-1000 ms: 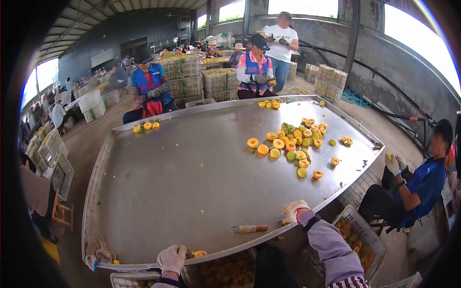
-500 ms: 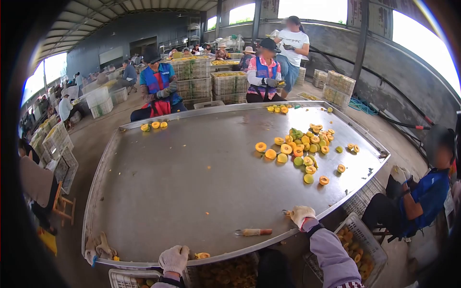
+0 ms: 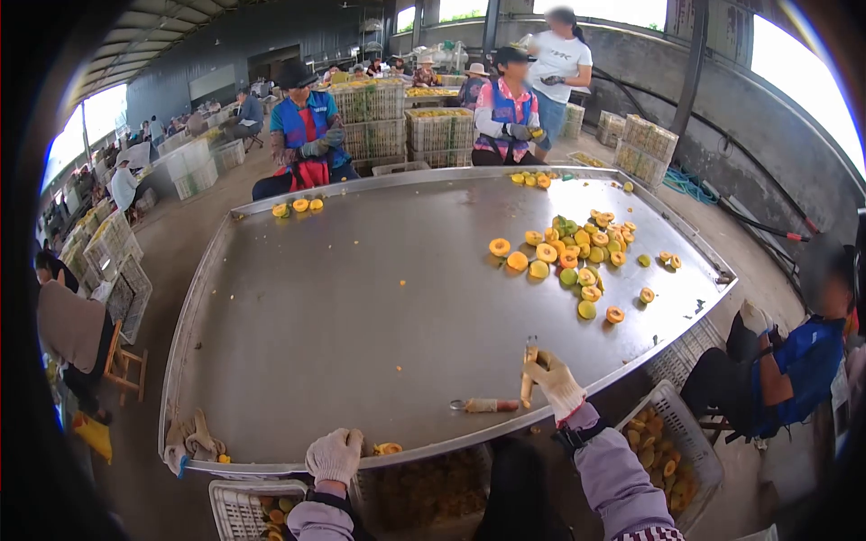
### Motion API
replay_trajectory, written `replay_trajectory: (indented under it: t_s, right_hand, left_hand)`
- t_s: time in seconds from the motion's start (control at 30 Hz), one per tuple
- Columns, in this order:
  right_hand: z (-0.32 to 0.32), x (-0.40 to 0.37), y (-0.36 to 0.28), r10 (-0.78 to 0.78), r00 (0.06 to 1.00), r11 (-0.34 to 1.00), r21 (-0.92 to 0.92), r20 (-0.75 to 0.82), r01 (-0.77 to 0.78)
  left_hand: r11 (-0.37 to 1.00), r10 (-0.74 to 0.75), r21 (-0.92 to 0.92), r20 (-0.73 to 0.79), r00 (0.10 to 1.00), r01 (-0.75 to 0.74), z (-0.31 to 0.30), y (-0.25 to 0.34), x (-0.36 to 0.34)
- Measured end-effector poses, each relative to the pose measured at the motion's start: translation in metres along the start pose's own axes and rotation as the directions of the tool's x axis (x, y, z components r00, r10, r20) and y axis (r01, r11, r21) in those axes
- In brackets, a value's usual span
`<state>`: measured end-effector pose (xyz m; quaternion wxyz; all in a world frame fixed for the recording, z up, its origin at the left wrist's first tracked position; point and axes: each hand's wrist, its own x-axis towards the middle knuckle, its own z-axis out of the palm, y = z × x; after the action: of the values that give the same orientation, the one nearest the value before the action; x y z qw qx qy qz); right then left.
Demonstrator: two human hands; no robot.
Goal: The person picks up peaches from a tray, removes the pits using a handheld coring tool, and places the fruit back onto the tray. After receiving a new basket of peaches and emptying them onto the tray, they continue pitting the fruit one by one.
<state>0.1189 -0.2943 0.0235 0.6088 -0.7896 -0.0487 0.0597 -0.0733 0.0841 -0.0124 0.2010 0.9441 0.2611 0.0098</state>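
My right hand (image 3: 554, 382), in a pale knit glove, is closed round the light handle of a pitting tool (image 3: 528, 368), held upright with its small metal tip upward over the near edge of the metal table (image 3: 361, 343). Left of it a second pitting tool (image 3: 487, 405) with a reddish-brown handle lies on the table. My gloved left hand (image 3: 335, 456) rests at the near rim with curled fingers; whatever is inside them is hidden. Just beside it sits an orange fruit piece (image 3: 388, 448). Halved apricots (image 3: 568, 258) lie heaped at the right.
Crates of fruit stand below the near rim, at right (image 3: 672, 460) and left (image 3: 257, 505). A pair of gloves (image 3: 194, 437) lies in the near left corner. Co-workers sit across the table (image 3: 307, 135) and at right (image 3: 785, 361). Stacked crates (image 3: 365, 126) stand behind.
My right hand has lifted from the near rim, moving slightly up and left, and the pitting tool in it now points upward. My left hand stays at the rim. The view has shifted slightly.
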Motion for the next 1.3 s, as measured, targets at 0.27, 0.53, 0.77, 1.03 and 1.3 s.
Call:
replay_trajectory:
  t_s: [0.27, 0.53, 0.77, 1.03, 1.3]
  right_hand:
    - [0.047, -0.064, -0.115, 0.036, 0.939, 0.769, 0.590, 0.341, -0.244]
    - [0.052, -0.071, -0.119, -0.089, 0.886, 0.693, 0.667, 0.454, -0.272]
    - [0.073, -0.086, -0.137, 0.049, 0.894, 0.825, 0.487, 0.445, -0.288]
    - [0.138, -0.065, -0.021, 0.006, 0.910, 0.998, 0.058, 0.415, -0.033]
    - [0.159, -0.081, -0.010, 0.003, 0.971, 0.871, -0.479, 0.238, 0.114]
  left_hand:
    - [1.000, -0.014, -0.021, 0.005, 1.000, 0.014, -0.002, -0.001, -0.001]
    - [1.000, -0.005, 0.004, -0.014, 1.000, 0.005, 0.003, -0.005, 0.002]
    - [1.000, -0.003, 0.010, -0.038, 0.999, 0.004, -0.002, -0.002, -0.001]
    - [0.999, -0.013, 0.042, -0.042, 0.999, 0.015, -0.001, -0.005, -0.001]
    - [1.000, 0.023, 0.014, -0.082, 0.996, -0.021, 0.006, -0.010, 0.000]
